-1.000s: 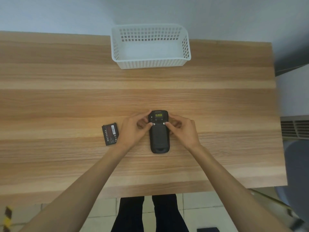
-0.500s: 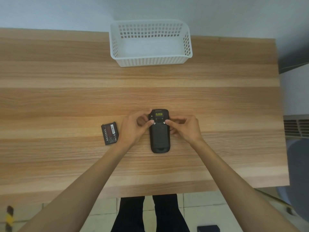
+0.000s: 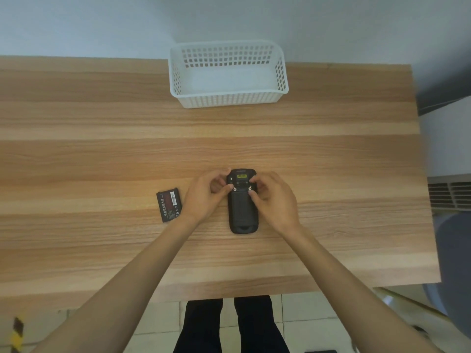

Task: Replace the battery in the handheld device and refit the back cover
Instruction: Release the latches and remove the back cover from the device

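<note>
A black handheld device lies face down at the middle of the wooden table, its back cover in place and a yellow label near its far end. My left hand pinches the small silver latch at the cover's upper left. My right hand pinches the matching latch at the upper right. A loose black battery with a red label lies flat on the table, just left of my left hand and apart from it.
A white perforated plastic basket stands at the table's far edge, nothing visible inside it. The table's near edge runs just below my forearms. A grey chair and a vent sit off the right side.
Both hands stay on the device's two latches; the fingers have shifted slightly, the right fingers curling closer over the upper right latch. The device and the loose battery have not moved.
</note>
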### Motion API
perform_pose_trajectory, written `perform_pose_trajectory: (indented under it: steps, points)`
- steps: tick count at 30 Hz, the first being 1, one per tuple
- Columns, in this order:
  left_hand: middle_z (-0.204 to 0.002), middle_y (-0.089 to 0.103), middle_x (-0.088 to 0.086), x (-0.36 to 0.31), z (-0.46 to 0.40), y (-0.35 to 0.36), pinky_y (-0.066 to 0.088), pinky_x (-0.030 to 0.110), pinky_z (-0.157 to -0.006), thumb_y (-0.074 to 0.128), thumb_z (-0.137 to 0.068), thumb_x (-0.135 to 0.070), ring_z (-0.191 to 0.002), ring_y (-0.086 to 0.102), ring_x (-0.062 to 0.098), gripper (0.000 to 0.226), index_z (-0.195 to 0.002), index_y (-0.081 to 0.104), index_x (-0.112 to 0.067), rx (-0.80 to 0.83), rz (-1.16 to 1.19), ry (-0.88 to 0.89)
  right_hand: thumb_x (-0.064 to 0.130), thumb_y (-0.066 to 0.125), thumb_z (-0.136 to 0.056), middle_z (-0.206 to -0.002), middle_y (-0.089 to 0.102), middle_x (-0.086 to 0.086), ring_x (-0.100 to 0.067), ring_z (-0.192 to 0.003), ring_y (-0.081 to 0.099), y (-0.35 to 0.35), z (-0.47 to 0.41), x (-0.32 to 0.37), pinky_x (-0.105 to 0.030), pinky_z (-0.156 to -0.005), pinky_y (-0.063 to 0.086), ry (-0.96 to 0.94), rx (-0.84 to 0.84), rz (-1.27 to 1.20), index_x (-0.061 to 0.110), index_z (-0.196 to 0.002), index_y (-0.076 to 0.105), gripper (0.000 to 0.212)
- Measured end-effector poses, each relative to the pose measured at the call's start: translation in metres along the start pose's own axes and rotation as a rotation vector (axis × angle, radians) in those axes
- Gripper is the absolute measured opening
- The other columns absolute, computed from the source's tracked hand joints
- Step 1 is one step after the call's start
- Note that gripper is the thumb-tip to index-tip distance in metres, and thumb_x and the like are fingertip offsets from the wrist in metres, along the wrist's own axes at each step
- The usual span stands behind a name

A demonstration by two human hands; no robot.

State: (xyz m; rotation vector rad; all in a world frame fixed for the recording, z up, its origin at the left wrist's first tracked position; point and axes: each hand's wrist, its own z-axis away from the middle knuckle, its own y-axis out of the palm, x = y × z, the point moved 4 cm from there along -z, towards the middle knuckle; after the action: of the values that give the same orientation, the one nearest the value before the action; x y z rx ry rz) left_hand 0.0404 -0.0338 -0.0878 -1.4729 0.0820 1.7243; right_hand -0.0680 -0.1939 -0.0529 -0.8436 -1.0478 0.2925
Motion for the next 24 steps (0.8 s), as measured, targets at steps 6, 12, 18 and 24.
perform_pose_trajectory:
  steps: [6,12,18,24]
  points:
    - [-0.097,0.068,-0.005,0.000,0.004,0.001,0.048,0.006,-0.077,0.075,-0.091,-0.012,-0.077,0.064,-0.005,0.042,-0.132,0.067,-0.022,0.004,0.000,0.041,0.031,0.069,-0.090,-0.125,0.057,0.001,-0.017,-0.109,0.062,0.006,0.023,0.009,-0.031,-0.062,0.056,-0.160,0.048,0.265,0.027,-0.126,0.069,0.036]
    - [-0.100,0.069,-0.002,0.003,0.007,0.001,0.050,0.007,-0.076,0.075,-0.092,-0.017,-0.076,0.066,0.006,0.045,-0.135,0.066,-0.028,-0.003,0.007,0.011,0.045,0.071,-0.086,-0.129,0.049,-0.004,-0.021,-0.116,0.055,0.016,0.024,0.019,-0.033,-0.059,0.054,-0.102,0.092,0.347,0.025,-0.131,0.065,0.050]
    - [-0.098,0.070,-0.001,0.000,0.008,0.001,0.047,0.003,-0.074,0.076,-0.091,-0.016,-0.076,0.065,0.005,0.044,-0.132,0.067,-0.027,-0.037,0.013,-0.005,0.053,0.073,-0.079,-0.134,0.045,-0.008,-0.024,-0.112,0.054,0.019,0.026,0.033,-0.032,-0.055,0.047,-0.061,0.102,0.436,0.018,-0.123,0.057,0.059]
    - [-0.096,0.072,-0.003,-0.001,0.007,0.002,0.056,0.018,-0.080,0.076,-0.089,-0.015,-0.078,0.067,0.005,0.043,-0.129,0.069,-0.027,-0.050,0.013,-0.009,0.056,0.075,-0.076,-0.127,0.043,-0.011,-0.027,-0.109,0.052,0.024,0.012,0.042,-0.034,-0.057,0.047,0.002,0.101,0.483,0.015,-0.118,0.054,0.062]
